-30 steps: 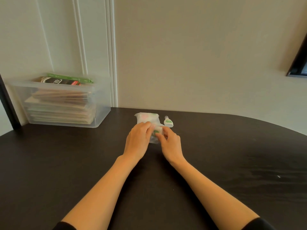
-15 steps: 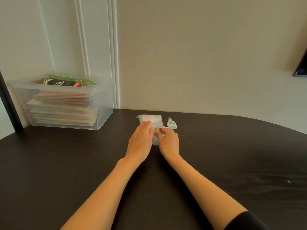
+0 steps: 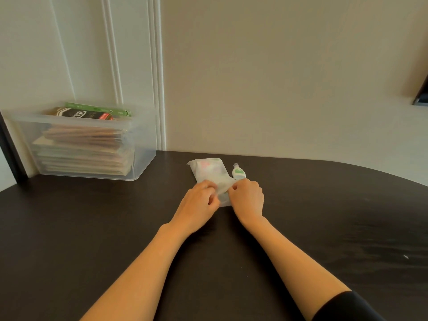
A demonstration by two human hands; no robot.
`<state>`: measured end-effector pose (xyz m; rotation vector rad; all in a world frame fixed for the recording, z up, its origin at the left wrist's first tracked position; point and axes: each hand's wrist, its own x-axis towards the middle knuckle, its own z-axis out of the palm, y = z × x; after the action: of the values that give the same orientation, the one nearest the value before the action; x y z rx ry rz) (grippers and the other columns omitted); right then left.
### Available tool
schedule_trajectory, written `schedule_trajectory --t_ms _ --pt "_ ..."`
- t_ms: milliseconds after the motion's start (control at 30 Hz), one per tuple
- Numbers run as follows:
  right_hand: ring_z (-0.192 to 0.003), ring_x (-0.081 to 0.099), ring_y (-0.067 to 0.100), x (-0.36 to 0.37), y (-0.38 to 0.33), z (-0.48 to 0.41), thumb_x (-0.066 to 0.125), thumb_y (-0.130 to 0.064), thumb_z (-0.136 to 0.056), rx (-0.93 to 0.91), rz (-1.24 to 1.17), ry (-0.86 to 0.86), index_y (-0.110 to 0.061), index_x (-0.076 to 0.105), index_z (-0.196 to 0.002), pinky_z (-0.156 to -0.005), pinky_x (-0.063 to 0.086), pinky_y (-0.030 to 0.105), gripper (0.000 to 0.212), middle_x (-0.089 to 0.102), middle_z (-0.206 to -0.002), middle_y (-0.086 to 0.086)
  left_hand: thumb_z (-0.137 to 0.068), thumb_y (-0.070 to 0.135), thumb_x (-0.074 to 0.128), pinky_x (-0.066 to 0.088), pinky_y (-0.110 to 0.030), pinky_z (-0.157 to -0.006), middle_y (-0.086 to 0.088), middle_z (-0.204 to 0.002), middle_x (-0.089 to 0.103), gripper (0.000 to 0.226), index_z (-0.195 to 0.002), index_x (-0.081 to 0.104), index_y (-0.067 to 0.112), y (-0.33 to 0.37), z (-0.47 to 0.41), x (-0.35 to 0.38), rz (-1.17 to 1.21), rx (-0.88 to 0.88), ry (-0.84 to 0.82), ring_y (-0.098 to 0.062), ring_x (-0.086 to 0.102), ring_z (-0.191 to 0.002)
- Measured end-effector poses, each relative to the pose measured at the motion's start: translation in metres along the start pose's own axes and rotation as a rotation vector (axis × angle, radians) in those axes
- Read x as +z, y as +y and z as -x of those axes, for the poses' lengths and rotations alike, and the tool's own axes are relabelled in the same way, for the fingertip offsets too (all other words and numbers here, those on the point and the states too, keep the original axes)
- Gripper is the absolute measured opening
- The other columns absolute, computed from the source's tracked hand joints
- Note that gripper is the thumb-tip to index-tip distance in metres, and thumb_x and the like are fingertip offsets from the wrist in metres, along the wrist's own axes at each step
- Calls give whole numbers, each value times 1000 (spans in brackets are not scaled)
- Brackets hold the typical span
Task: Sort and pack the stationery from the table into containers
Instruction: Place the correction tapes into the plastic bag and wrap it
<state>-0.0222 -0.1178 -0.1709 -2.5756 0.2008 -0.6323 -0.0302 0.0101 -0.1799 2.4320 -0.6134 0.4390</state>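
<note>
Both your left hand point(image 3: 201, 201) and right hand point(image 3: 249, 197) pinch the near end of the pouch point(image 3: 209, 169), lying flat on the table point(image 3: 92, 228) at 12 o'clock, probably to open it for the little bottle point(image 3: 238, 173) just beside it at 1 o'clock.

Single head view, looking forward and down over table point(image 3: 92, 228), near.
</note>
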Motion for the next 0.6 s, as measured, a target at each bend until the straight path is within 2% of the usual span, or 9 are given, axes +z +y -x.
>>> schedule_trajectory --t_ms 67,167,233,267,333,400,433,500,600 --pt "-47 25 11 -3 5 1 47 -10 -88 -61 -53 -24 -13 32 -49 -46 21 23 42 31 -52 -1 -92 18 44 47 -41 -81 -1 -115 58 33 -60 38 17 0 0 1 -30 -35 -80 -22 57 -92" --pt "-55 44 13 -11 18 5 48 -9 -85 -189 -199 -127 -13 61 -61 -58 41 30 28 52 -58 -3 -90 16 45 46 -38 -84 6 -129 51 38 -53 36 18 0 1 -1 -87 -24 -104 -19 56 -96" --pt "-61 52 20 -21 27 10 49 -16 -79 -202 -311 -163 -4 73 -74 -65 49 35 27 66 -68 8 -88 16 46 45 -34 -85 7 -131 51 41 -49 37 16 1 1 -2 -110 -27 -121 -18 55 -99" --pt "-59 51 24 -25 30 11 48 -21 -74 -171 -415 -121 2 71 -71 -64 49 38 32 66 -67 14 -88 17 47 45 -32 -84 7 -128 53 40 -48 39 14 0 0 -2 -113 -27 -128 -18 56 -99" --pt "-56 49 24 -34 31 7 50 -17 -77 -13 -620 52 5 66 -66 -60 45 35 29 61 -60 12 -82 26 45 46 -33 -75 0 -109 62 38 -50 45 6 0 -2 -2 -88 -37 -137 -20 57 -88" --pt "-67 51 17 -37 29 -6 50 -20 -89 175 -651 155 1 63 -78 -67 42 32 27 58 -70 5 -75 43 38 41 -35 -62 -11 -75 58 53 -55 53 -4 3 -2 -1 -5 -62 -98 -21 50 -65" --pt "-76 52 17 -33 28 -12 49 -28 -92 230 -627 111 -3 61 -85 -73 43 33 29 57 -77 4 -77 48 36 39 -36 -58 -14 -65 56 62 -58 56 -7 6 -2 -1 73 -87 -54 -22 46 -58" --pt "-90 53 21 -21 25 -19 50 -41 -91 257 -537 -59 -7 58 -91 -78 42 35 35 55 -83 2 -92 46 36 40 -36 -60 -16 -68 61 64 -66 60 -7 10 -7 -1 182 -185 63 -26 51 -60" --pt "-86 49 24 -1 24 -19 59 -43 -84 173 -358 -275 -13 50 -63 -69 38 30 37 48 -67 0 -98 21 39 40 -28 -69 -8 -96 57 26 -91 58 4 5 -19 -2 60 -141 240 -22 53 -90"
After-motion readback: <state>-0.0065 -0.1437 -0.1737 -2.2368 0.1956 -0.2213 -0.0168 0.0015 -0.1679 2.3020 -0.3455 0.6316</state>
